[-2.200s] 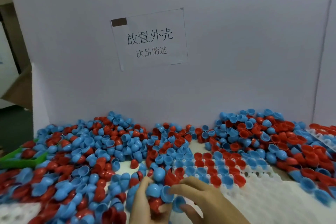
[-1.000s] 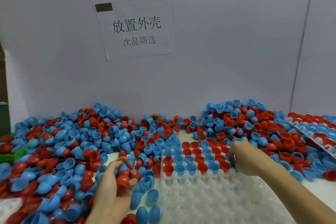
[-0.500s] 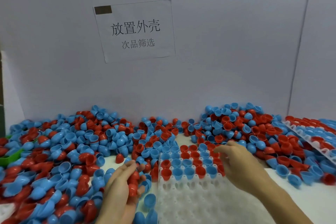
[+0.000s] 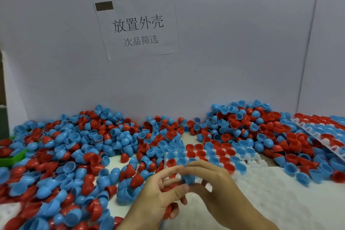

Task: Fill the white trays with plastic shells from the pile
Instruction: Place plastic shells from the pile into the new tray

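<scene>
A big pile of red and blue plastic shells (image 4: 89,147) covers the table's left and back. The white tray (image 4: 270,192) lies in front of me, its far rows filled with red and blue shells (image 4: 218,153). My left hand (image 4: 158,196) cups several red shells in its curled fingers at the tray's near left corner. My right hand (image 4: 214,186) meets it there and pinches a blue shell (image 4: 187,178) between the fingertips. Both hands are blurred by motion.
A second filled white tray (image 4: 317,132) lies tilted at the far right. A green scoop (image 4: 11,157) sits in the pile at the left edge. A white board with a paper sign (image 4: 138,26) closes off the back.
My right hand has come back from the tray's far rows to meet my left hand, and now pinches a blue shell there. The left hand moved slightly right.
</scene>
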`<action>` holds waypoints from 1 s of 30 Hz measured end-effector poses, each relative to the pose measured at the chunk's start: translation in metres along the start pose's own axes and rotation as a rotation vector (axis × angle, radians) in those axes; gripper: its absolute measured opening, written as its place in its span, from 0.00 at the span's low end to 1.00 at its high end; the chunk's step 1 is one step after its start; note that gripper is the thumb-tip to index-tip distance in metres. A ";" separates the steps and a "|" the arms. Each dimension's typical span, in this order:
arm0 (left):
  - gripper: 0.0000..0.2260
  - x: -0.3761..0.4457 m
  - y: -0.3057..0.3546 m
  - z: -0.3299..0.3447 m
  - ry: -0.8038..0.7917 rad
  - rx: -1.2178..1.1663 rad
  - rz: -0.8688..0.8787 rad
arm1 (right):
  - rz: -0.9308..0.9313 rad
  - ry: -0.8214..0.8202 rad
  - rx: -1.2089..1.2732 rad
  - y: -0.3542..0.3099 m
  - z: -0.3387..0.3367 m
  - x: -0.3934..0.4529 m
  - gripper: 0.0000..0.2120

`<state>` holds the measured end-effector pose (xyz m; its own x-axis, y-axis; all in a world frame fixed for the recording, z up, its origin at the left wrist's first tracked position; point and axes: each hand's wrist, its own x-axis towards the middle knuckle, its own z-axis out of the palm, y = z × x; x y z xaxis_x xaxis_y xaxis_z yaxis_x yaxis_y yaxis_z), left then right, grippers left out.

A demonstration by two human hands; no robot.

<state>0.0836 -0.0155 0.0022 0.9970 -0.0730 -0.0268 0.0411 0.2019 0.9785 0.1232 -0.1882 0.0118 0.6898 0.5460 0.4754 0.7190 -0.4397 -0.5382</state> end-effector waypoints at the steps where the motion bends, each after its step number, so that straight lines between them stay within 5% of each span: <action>1: 0.24 0.000 0.001 0.000 0.018 -0.033 0.003 | 0.024 0.050 0.040 0.001 -0.001 -0.001 0.22; 6: 0.16 0.001 0.007 0.003 0.185 -0.304 -0.038 | 0.152 0.217 0.301 0.004 0.000 -0.004 0.21; 12: 0.13 0.002 0.009 -0.005 0.309 -0.535 -0.100 | 0.270 0.108 0.421 0.003 -0.005 -0.004 0.11; 18: 0.07 0.006 0.007 -0.015 0.487 -0.544 -0.077 | 0.470 -0.610 0.176 0.003 -0.065 0.007 0.05; 22: 0.07 0.010 0.003 -0.021 0.565 -0.456 -0.066 | 0.447 -1.073 -0.275 -0.004 -0.077 0.038 0.07; 24: 0.08 0.012 0.002 -0.023 0.589 -0.435 -0.073 | 0.318 -0.816 -0.241 -0.010 -0.061 0.062 0.07; 27: 0.08 0.014 0.000 -0.025 0.595 -0.444 -0.089 | 0.200 -0.220 0.323 -0.025 -0.041 0.097 0.40; 28: 0.08 0.013 0.000 -0.026 0.588 -0.453 -0.093 | 0.188 -0.161 0.379 -0.030 -0.037 0.104 0.46; 30: 0.08 0.012 0.001 -0.028 0.563 -0.475 -0.091 | 0.114 -0.140 0.247 -0.032 -0.024 0.106 0.40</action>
<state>0.0970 0.0107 -0.0028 0.8661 0.3763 -0.3291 0.0221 0.6289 0.7772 0.1754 -0.1338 0.0961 0.7341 0.6037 0.3109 0.5834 -0.3263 -0.7437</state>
